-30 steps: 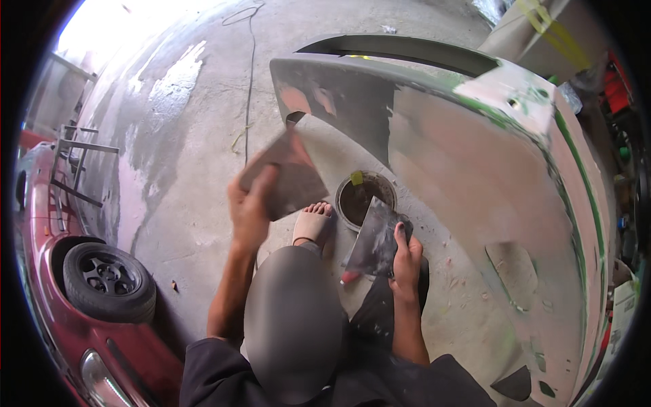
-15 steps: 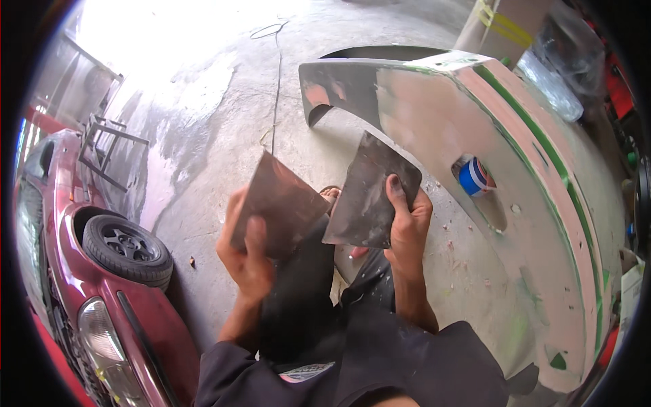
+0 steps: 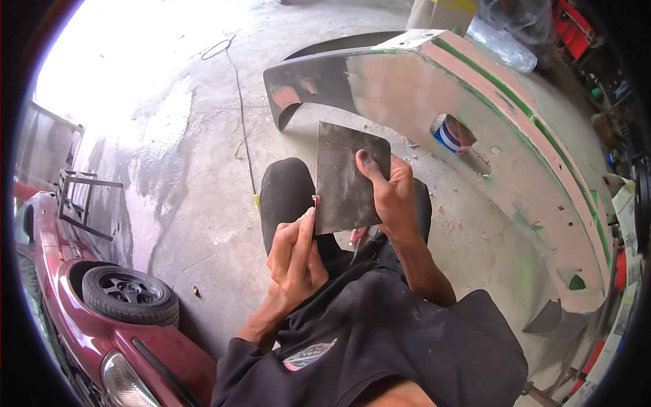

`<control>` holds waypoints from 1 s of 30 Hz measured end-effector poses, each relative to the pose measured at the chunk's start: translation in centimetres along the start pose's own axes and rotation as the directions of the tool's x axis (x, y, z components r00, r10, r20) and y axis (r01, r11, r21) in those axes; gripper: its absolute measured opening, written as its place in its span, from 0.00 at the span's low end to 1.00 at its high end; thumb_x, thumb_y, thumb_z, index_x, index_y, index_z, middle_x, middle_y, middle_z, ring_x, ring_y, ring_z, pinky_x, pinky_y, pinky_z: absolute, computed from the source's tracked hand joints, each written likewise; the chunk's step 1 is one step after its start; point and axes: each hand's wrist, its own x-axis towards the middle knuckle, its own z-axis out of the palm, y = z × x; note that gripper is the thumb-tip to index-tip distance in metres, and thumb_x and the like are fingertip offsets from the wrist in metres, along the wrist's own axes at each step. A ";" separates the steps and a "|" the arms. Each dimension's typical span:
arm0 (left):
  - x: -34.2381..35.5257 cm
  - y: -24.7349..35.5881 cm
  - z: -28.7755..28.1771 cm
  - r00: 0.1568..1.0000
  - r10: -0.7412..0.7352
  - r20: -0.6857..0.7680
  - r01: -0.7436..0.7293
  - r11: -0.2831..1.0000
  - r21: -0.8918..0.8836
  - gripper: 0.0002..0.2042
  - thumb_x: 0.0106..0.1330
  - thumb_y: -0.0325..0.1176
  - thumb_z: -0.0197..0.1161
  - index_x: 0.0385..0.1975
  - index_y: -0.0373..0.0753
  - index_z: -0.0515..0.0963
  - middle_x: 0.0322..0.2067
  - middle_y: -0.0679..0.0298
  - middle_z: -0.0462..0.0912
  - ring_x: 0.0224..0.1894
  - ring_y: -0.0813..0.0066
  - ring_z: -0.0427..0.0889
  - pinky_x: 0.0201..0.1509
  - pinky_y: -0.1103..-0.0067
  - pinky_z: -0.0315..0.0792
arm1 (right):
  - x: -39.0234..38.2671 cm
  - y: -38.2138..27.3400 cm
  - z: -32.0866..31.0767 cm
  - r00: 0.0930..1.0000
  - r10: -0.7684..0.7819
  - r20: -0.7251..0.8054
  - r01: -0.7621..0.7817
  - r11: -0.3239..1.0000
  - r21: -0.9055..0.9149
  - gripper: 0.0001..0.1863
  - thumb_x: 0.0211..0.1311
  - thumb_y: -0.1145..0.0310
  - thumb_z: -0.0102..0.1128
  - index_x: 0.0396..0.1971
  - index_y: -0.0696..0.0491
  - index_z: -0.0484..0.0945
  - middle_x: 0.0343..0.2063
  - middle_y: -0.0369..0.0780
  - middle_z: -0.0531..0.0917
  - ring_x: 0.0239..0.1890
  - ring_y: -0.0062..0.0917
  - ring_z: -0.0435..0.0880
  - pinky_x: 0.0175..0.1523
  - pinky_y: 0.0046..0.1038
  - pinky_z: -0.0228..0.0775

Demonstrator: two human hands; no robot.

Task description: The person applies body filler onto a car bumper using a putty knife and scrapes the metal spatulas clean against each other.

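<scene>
My right hand (image 3: 397,197) grips a dark, roughly rectangular plate (image 3: 344,180) by its right side, thumb on its smeared face. My left hand (image 3: 293,261) pinches a thin putty spreader (image 3: 313,220), now seen edge-on, with a little pinkish paste at its upper end. The spreader stands against or very near the plate's lower left edge; I cannot tell whether they touch. Both are held above my knees. To the right lies a large car bumper (image 3: 407,88) with pink and grey patches and green lines.
A blue-and-white can (image 3: 453,133) shows through the bumper's opening. At the left stands a maroon car (image 3: 122,339) with its front wheel (image 3: 129,293) turned out. A metal frame stand (image 3: 85,200) and a dark cable (image 3: 241,122) are on the concrete floor.
My left hand has turned the spreader from face-on to edge-on and brought it to the plate's left edge. The plate has shifted slightly left and sits more upright. The view has swung right.
</scene>
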 end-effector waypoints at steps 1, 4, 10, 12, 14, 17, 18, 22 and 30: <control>-0.2 -0.4 -0.2 1.000 -0.001 -0.002 0.001 1.000 -0.003 0.19 0.61 0.14 0.53 0.53 0.19 0.74 0.43 0.41 0.79 0.34 0.56 0.81 0.34 0.70 0.75 | 0.1 0.3 0.4 1.000 -0.001 -0.001 0.001 1.000 -0.004 0.12 0.71 0.66 0.59 0.38 0.61 0.82 0.31 0.32 0.84 0.33 0.11 0.77 0.41 0.17 0.69; -1.6 -1.7 0.0 0.997 -0.077 -0.018 0.076 0.996 -0.055 0.18 0.61 0.13 0.53 0.53 0.20 0.74 0.41 0.42 0.78 0.32 0.54 0.80 0.34 0.68 0.75 | 0.5 1.3 1.6 0.997 0.069 0.032 -0.072 0.992 0.106 0.10 0.70 0.67 0.60 0.38 0.60 0.82 0.32 0.31 0.84 0.34 0.11 0.76 0.41 0.17 0.69; -6.1 -4.9 1.4 0.954 -0.296 0.051 0.300 0.939 -0.169 0.13 0.64 0.17 0.53 0.48 0.26 0.77 0.39 0.43 0.81 0.42 0.48 0.82 0.47 0.65 0.76 | 1.7 3.1 4.8 0.991 -0.099 -0.090 0.085 0.985 -0.147 0.10 0.70 0.66 0.61 0.35 0.59 0.82 0.29 0.30 0.83 0.30 0.11 0.75 0.38 0.18 0.69; -6.4 -8.0 -0.7 0.856 -0.514 -0.047 0.502 0.850 -0.158 0.12 0.71 0.27 0.54 0.47 0.28 0.79 0.40 0.50 0.83 0.43 0.61 0.83 0.47 0.71 0.76 | 3.0 2.7 4.1 0.991 -0.113 -0.076 0.106 0.990 -0.088 0.11 0.70 0.66 0.61 0.35 0.59 0.82 0.30 0.31 0.84 0.30 0.11 0.75 0.37 0.18 0.69; -6.2 -9.9 -3.2 0.480 -0.873 0.084 0.757 0.364 -0.543 0.14 0.72 0.32 0.58 0.47 0.26 0.79 0.39 0.61 0.84 0.41 0.74 0.80 0.48 0.77 0.74 | 3.8 2.1 4.1 0.996 -0.073 -0.043 0.069 0.995 -0.074 0.11 0.70 0.66 0.61 0.35 0.60 0.82 0.29 0.31 0.83 0.31 0.11 0.75 0.37 0.18 0.69; -5.9 -10.9 -4.6 0.375 -0.927 -0.014 0.607 0.257 -0.752 0.15 0.73 0.34 0.57 0.44 0.25 0.80 0.38 0.61 0.84 0.38 0.77 0.80 0.45 0.79 0.73 | 4.3 2.9 5.7 1.000 -0.003 0.011 0.003 1.000 0.003 0.11 0.70 0.66 0.61 0.36 0.60 0.82 0.30 0.31 0.83 0.32 0.10 0.75 0.37 0.17 0.68; -5.9 -10.9 -4.7 0.386 -0.922 -0.034 0.585 0.273 -0.764 0.15 0.73 0.34 0.57 0.44 0.25 0.80 0.38 0.61 0.84 0.38 0.77 0.80 0.44 0.79 0.73 | 4.4 3.7 6.1 0.999 0.006 0.041 -0.006 1.000 0.001 0.11 0.70 0.66 0.61 0.36 0.60 0.82 0.30 0.31 0.83 0.32 0.10 0.75 0.37 0.17 0.68; -5.1 -9.0 -3.7 0.455 -0.865 -0.212 0.616 0.478 -0.627 0.16 0.74 0.34 0.56 0.46 0.24 0.79 0.38 0.60 0.84 0.39 0.77 0.79 0.44 0.80 0.72 | 3.2 6.1 7.7 0.993 0.067 0.092 -0.055 0.989 -0.135 0.10 0.70 0.68 0.60 0.37 0.61 0.82 0.31 0.32 0.84 0.34 0.10 0.75 0.40 0.18 0.69; -4.8 -4.9 -3.0 0.689 -0.595 -0.414 0.585 0.794 -0.168 0.13 0.72 0.26 0.52 0.48 0.23 0.77 0.39 0.49 0.83 0.38 0.62 0.83 0.43 0.75 0.74 | 1.7 5.6 9.4 0.984 -0.081 0.157 0.113 0.970 -0.214 0.11 0.71 0.67 0.60 0.36 0.61 0.81 0.33 0.33 0.85 0.36 0.12 0.77 0.46 0.18 0.70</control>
